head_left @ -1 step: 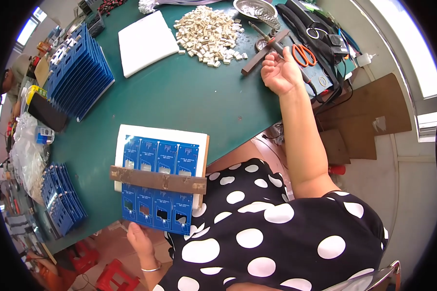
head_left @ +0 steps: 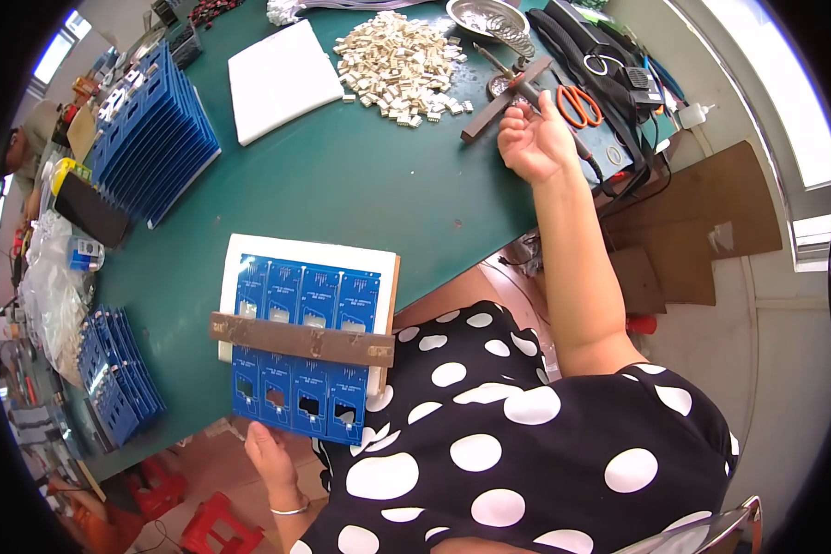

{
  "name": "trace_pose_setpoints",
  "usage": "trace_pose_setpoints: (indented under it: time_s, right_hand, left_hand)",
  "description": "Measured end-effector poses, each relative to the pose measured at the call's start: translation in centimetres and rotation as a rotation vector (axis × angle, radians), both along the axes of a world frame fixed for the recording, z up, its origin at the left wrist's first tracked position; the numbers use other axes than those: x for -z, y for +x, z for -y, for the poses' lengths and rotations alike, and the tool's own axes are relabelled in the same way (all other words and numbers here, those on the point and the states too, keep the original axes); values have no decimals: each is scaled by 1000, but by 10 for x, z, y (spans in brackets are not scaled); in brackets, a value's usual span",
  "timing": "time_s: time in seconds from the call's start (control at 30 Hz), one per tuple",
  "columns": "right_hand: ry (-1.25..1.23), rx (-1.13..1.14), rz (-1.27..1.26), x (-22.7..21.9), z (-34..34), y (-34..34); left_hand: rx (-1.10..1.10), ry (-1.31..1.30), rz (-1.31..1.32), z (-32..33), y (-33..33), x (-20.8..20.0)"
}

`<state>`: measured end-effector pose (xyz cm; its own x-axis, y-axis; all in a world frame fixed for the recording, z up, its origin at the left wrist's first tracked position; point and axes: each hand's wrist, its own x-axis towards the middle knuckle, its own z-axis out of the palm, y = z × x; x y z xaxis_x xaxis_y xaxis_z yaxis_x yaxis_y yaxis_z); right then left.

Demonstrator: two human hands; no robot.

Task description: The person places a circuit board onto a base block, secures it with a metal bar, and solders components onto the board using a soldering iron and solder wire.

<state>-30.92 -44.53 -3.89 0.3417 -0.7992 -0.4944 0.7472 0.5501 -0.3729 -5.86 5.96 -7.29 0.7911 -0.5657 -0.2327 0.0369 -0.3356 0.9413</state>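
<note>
My right hand, palm up with fingers curled, is at the far right of the table, closed on the dark handle of a soldering iron. The iron crosses a brown bar and points to the far left. A blue panel of joined circuit boards lies over a white pad at the near table edge. Across the panel lies a brown strip. At the panel's near left edge is my left hand; its thumb side shows, and the other fingers are mostly hidden.
A heap of small cream connectors lies at the far side beside a white foam block. Stacked blue boards stand at the left, with more blue boards nearer. Orange-handled scissors and a metal bowl are at the far right.
</note>
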Motion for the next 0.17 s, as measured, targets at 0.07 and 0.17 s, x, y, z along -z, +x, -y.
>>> trace_pose_setpoints:
  time_s: [0.07, 0.17]
  right_hand:
    - [-208, -64, -131, -11, -26, 2]
    - [-595, -235, -468, -30, -72, 26]
  left_hand:
    - [9, -116, -150, 2, -6, 4]
    - [92, -211, -299, -5, -11, 3]
